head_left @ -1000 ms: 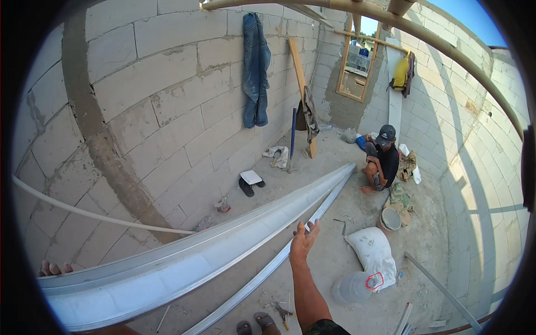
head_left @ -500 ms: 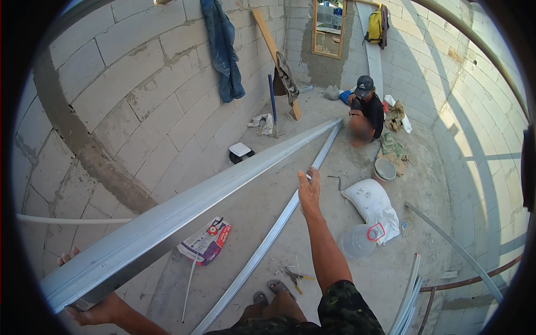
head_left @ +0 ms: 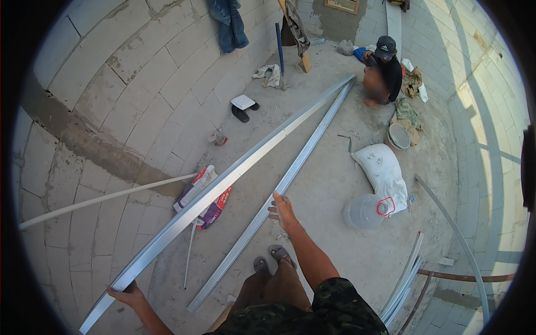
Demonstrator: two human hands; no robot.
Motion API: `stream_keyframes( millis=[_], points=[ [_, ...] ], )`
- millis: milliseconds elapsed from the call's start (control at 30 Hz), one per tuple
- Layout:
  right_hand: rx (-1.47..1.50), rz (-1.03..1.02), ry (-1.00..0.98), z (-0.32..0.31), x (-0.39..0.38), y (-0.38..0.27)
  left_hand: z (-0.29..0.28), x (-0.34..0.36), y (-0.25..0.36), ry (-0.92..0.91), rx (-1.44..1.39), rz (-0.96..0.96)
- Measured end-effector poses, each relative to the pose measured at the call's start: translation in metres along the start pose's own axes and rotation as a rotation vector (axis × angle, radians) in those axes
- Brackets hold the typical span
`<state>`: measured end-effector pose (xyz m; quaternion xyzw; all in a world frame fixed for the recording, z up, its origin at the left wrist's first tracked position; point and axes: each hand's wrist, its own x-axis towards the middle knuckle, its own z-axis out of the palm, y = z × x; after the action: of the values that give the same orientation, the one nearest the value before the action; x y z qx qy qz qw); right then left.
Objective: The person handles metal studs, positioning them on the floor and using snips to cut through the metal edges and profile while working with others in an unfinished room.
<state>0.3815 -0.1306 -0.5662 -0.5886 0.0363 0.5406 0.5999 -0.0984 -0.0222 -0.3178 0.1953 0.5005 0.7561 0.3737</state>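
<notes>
We log one long silvery metal profile [head_left: 220, 187] slanting, near end raised, and a second silvery channel [head_left: 301, 158] lying lengthwise on the grey floor [head_left: 329, 187] to its right, far ends converging, whether touching we cannot tell.

Near the top edge, left of centre, a blue garment [head_left: 228, 25] is hanging against the block wall [head_left: 139, 67], and a blue-handled tool [head_left: 279, 50] is standing to its right. A co-worker [head_left: 395, 81] in a dark cap [head_left: 386, 48] is squatting at the upper right. Right of centre, a white sack [head_left: 381, 170] is lying beside a clear jug [head_left: 360, 212]; left of centre, a red-and-purple bag [head_left: 215, 214] is lying.
</notes>
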Motion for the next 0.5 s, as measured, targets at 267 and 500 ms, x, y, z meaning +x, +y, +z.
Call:
stream_keyframes(
  millis=[267,500],
  points=[
    [-0.609,-0.01,0.212,-0.123,0.039,0.171,-0.081,0.119,-0.136,0.092,0.01,-0.085],
    [-0.846,0.159,0.381,-0.256,0.033,0.242,-0.125,0.131,-0.259,0.263,0.03,-0.175]
  ],
)
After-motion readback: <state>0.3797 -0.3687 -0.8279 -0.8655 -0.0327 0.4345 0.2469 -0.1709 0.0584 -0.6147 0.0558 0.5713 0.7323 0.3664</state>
